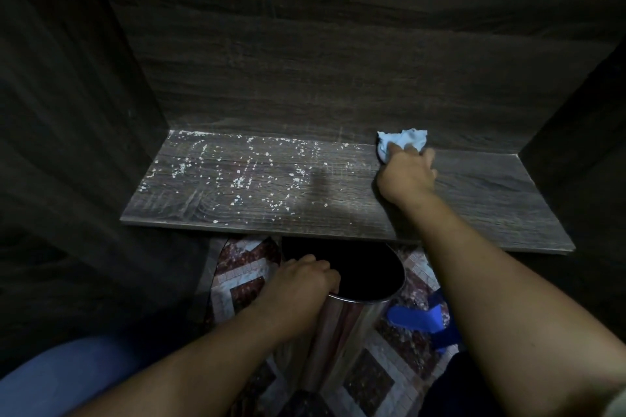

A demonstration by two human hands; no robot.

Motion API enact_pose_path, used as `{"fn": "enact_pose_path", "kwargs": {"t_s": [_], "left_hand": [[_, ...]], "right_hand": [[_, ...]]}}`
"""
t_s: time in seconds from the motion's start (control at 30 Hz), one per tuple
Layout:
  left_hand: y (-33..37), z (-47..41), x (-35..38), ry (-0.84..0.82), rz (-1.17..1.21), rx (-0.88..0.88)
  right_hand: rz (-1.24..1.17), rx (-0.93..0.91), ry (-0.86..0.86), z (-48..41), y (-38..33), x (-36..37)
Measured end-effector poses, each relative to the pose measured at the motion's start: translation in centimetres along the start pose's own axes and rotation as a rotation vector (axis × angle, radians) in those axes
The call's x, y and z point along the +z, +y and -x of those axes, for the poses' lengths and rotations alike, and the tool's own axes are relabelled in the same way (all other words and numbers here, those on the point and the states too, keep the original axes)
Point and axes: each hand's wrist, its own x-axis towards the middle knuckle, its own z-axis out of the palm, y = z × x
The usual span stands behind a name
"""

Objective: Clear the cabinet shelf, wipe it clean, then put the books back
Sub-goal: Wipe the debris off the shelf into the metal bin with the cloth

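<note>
Shelf (491,200) at waist of cabinet, white flecks (237,181) over left half, right end open | your right hand (404,176) fingers bunched on blue cloth (401,140) at back edge | your left hand (305,278) fingers hooked over bin (359,315) rim, under front edge

Your dark woodgrain shelf (338,213) carries white specks over its left and middle. Crumpled light-blue cloth (403,139) sits at the back edge, right of centre, held by your right hand (406,176).
</note>
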Motion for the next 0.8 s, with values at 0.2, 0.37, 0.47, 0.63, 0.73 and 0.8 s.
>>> {"fn": "enact_pose_path", "kwargs": {"t_s": [0.2,0.37,0.47,0.63,0.73,0.8], "left_hand": [[-0.3,0.3,0.2,-0.001,-0.001,-0.011],[-0.2,0.3,0.1,0.005,-0.009,-0.027],[-0.2,0.3,-0.2,0.010,-0.016,-0.034],[-0.5,0.6,-0.4,0.025,-0.006,-0.045],[-0.5,0.7,-0.3,0.024,-0.008,-0.041],[-0.6,0.8,-0.2,0.027,-0.008,-0.041]], "right_hand": [[-0.004,-0.191,-0.020,0.8,-1.5,0.8],[-0.089,-0.327,0.036,1.3,-1.6,1.5],[-0.140,-0.356,0.292,1.8,-0.8,2.0],[0.028,-0.588,0.763,0.6,0.6,0.9],[0.147,-0.671,0.811,-0.9,1.4,0.7],[0.147,-0.690,0.742,-1.5,1.6,0.8]]}}
